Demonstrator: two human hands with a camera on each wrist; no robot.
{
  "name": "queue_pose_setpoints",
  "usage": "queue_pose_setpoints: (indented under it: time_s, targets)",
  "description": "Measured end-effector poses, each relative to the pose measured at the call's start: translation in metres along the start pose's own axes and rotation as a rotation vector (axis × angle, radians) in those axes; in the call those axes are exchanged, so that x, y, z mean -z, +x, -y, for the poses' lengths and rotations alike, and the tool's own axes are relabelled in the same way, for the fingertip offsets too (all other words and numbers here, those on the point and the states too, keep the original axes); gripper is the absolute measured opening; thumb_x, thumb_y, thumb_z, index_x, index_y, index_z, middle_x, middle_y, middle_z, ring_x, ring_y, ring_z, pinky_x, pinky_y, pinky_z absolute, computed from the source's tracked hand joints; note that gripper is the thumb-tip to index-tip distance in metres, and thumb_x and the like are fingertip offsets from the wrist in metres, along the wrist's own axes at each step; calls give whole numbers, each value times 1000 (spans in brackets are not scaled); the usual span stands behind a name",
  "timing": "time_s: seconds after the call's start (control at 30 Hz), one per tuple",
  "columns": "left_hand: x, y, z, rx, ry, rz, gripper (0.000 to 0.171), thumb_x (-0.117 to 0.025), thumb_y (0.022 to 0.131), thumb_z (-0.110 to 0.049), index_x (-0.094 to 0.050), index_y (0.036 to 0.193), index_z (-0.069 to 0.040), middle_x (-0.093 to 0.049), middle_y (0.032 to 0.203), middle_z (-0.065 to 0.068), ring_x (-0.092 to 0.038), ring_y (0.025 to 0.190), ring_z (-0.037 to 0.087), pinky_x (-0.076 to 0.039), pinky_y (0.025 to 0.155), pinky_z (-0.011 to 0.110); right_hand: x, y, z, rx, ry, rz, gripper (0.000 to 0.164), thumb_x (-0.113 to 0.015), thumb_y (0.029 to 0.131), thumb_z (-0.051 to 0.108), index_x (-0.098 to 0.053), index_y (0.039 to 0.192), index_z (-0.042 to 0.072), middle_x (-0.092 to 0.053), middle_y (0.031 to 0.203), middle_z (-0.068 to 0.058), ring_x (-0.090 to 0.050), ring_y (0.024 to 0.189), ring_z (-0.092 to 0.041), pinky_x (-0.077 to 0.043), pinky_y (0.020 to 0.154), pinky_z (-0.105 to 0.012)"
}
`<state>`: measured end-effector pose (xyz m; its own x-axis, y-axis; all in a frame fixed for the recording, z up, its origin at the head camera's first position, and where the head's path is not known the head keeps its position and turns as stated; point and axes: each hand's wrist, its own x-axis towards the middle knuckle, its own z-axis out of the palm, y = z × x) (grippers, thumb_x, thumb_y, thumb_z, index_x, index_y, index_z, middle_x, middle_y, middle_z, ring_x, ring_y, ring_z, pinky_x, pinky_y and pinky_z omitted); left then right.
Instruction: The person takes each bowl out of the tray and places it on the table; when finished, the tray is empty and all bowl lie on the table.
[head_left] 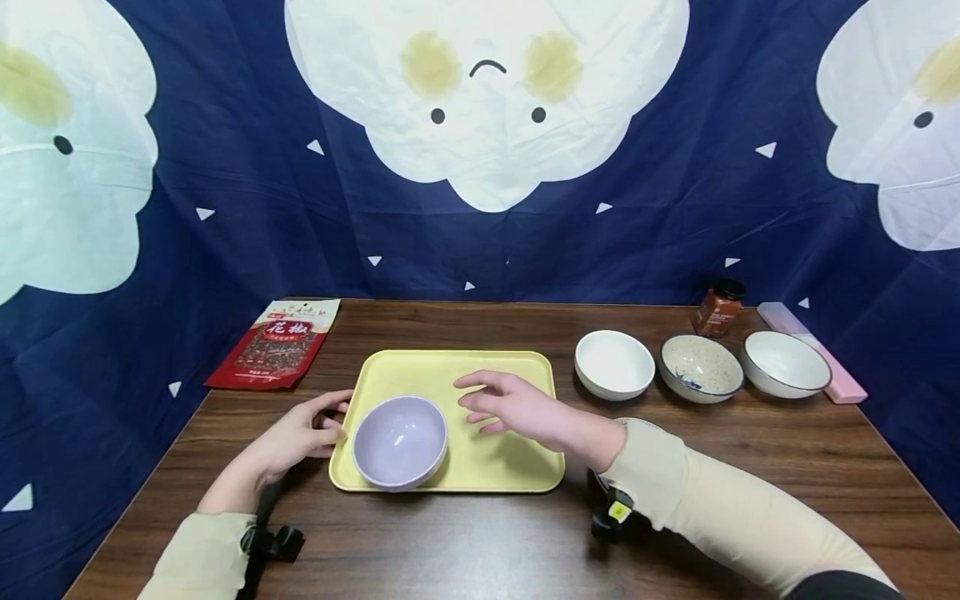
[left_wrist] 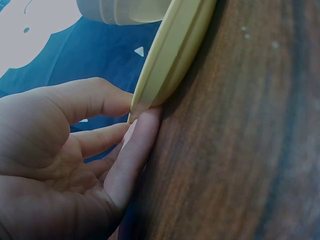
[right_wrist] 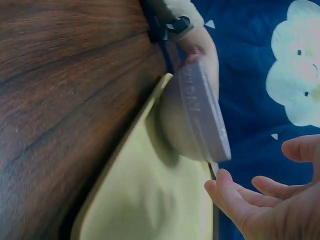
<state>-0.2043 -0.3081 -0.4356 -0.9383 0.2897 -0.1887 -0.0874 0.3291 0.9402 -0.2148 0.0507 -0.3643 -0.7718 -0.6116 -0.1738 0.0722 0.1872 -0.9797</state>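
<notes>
A yellow tray (head_left: 450, 371) lies on the wooden table, and a lilac bowl (head_left: 400, 442) stands upright on its left half. At the tray's left edge is my left hand (head_left: 300, 437). In the left wrist view its thumb (left_wrist: 136, 145) and fingers pinch the tray's rim (left_wrist: 172, 47). Over the right half of the tray hovers my right hand (head_left: 513, 407), fingers spread and relaxed, holding nothing. The right wrist view has that hand (right_wrist: 275, 200) beside the bowl's rim (right_wrist: 215, 120), fingers loosely bent.
Right of the tray stand a white bowl (head_left: 615, 365), a speckled bowl (head_left: 701, 368) and a dark-rimmed white bowl (head_left: 785, 365). Behind them are a red-brown jar (head_left: 718, 308) and a pink box (head_left: 846, 385). A red spice packet (head_left: 273, 346) lies at the back left. Another dish is mostly hidden under the right sleeve.
</notes>
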Motion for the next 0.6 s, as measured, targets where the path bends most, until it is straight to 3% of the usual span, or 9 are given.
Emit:
queue_pose_setpoints:
  time_s: [0.17, 0.33, 0.6]
  targets:
    - [0, -1, -1, -5, 5, -2, 72, -59, 88, 6, -29, 153, 11, -41, 133, 28, -55, 97, 22, -60, 77, 39, -16, 16, -8, -43, 7, -4, 46, -53, 103, 12, -47, 145, -5, -58, 133, -25, -59, 118, -44, -54, 95, -48]
    - [0, -1, -1, -1, 4, 2, 72, -60, 88, 6, -29, 154, 11, -41, 134, 28, -55, 98, 23, -60, 77, 39, -30, 27, -16, -65, 3, 4, 46, -53, 100, 6, -47, 144, -6, -64, 119, -20, -66, 104, -34, -58, 87, -47]
    - [0, -1, 0, 6, 6, 1, 72, -60, 89, 6, -29, 154, 10, -41, 133, 28, -55, 98, 24, -61, 77, 40, -43, 33, -23, -55, 19, -17, 49, -51, 94, -5, -47, 142, -5, -60, 111, -20, -64, 89, -26, -60, 82, -45]
